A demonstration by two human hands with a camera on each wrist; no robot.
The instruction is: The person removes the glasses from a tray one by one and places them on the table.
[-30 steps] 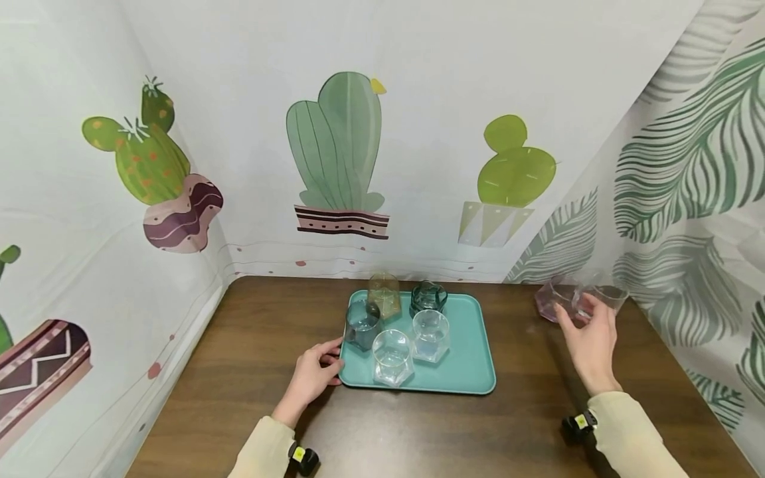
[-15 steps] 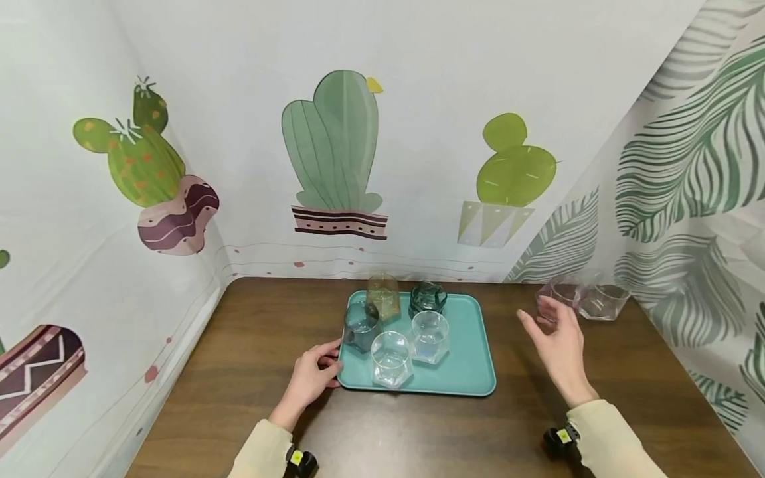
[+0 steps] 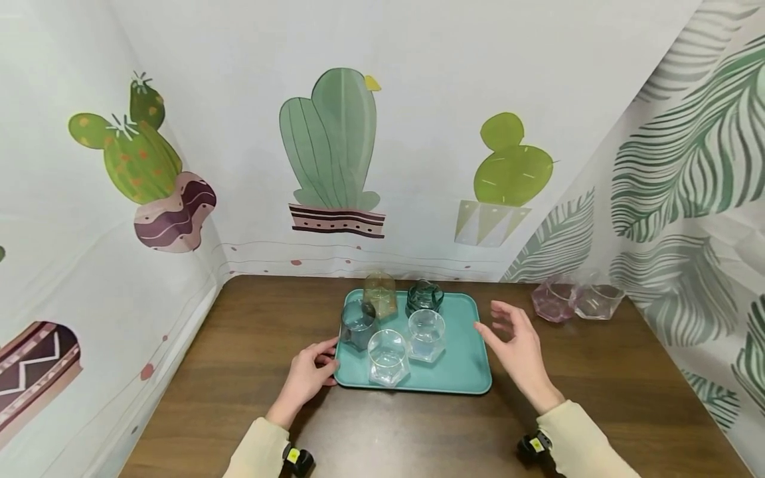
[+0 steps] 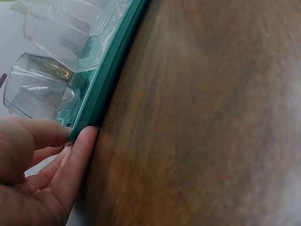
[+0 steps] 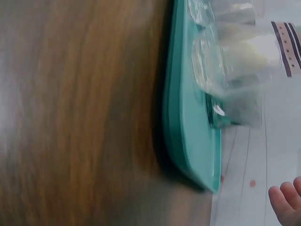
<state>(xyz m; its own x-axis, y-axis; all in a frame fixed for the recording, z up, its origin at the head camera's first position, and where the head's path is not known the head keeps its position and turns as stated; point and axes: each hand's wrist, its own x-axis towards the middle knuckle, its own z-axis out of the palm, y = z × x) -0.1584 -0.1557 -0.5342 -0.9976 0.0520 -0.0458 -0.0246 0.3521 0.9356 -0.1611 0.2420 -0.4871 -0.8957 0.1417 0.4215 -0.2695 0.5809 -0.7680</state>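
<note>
A turquoise tray [image 3: 460,358] lies on the table, bearing an amber glass [image 3: 380,293], a dark green glass [image 3: 425,299], a blue-grey glass [image 3: 358,326] and two clear glasses, one nearer the front [image 3: 388,362]. At the tray's left edge my left hand [image 3: 307,378] pinches the rim. The left wrist view shows its fingers [image 4: 84,150] on both sides of the tray edge. My right hand [image 3: 518,345] holds nothing, fingers loosely bent, beside the tray's right rim. Its fingertips [image 5: 281,202] show at the right wrist view's corner.
A pink glass [image 3: 554,300] and another clear glass [image 3: 599,302] stand side by side at the back right of the brown wooden table [image 3: 382,431]. Behind rises a white cloth [image 3: 424,133] printed with cacti and leaves.
My right hand has let go of the glass at the back right and moved left to the tray's right side. The left hand stays at the tray's left edge.
</note>
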